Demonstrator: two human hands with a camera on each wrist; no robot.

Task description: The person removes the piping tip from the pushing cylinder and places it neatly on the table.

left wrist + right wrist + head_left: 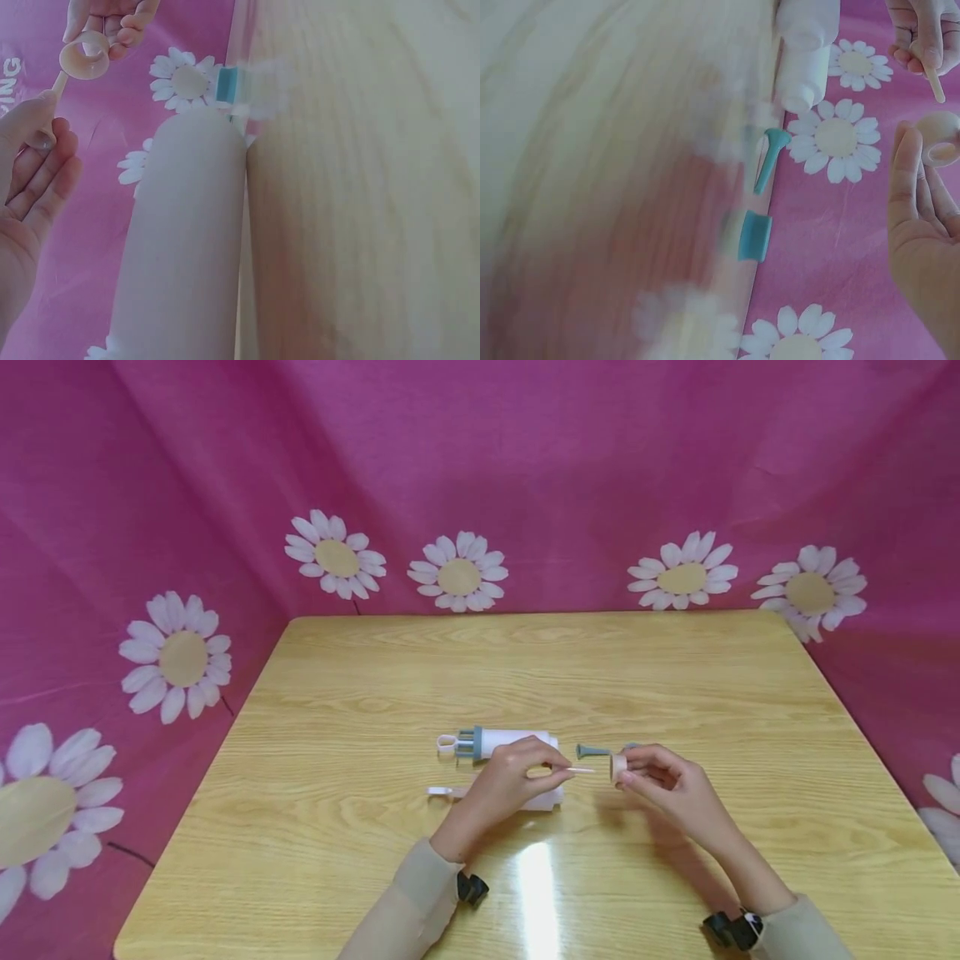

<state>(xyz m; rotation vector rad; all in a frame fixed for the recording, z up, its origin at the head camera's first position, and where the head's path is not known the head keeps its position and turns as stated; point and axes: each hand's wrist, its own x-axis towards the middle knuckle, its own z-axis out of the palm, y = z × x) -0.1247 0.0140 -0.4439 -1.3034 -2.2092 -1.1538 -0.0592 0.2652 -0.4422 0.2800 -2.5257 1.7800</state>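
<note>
My left hand [508,777] pinches a thin pale stick [583,770] between thumb and fingers, its free end pointing right. Facing it, my right hand [678,787] holds a short, pale ring-shaped piece [617,769] by its edge. In the left wrist view the stick [60,84] ends close to the ring [85,61]; whether they touch is unclear there. A small gap separates stick and ring in the right wrist view. Behind my left hand lie two white cylinders, the farther one [510,741] with a grey-blue collar [470,743] and a white loop handle [446,744].
The nearer white cylinder [543,800] is partly hidden by my left hand. A teal flared piece [591,751] lies beyond the stick. Another teal piece [756,236] sits near it, mostly behind my right hand in the head view. Pink flowered cloth [562,485] surrounds the wooden table [360,693].
</note>
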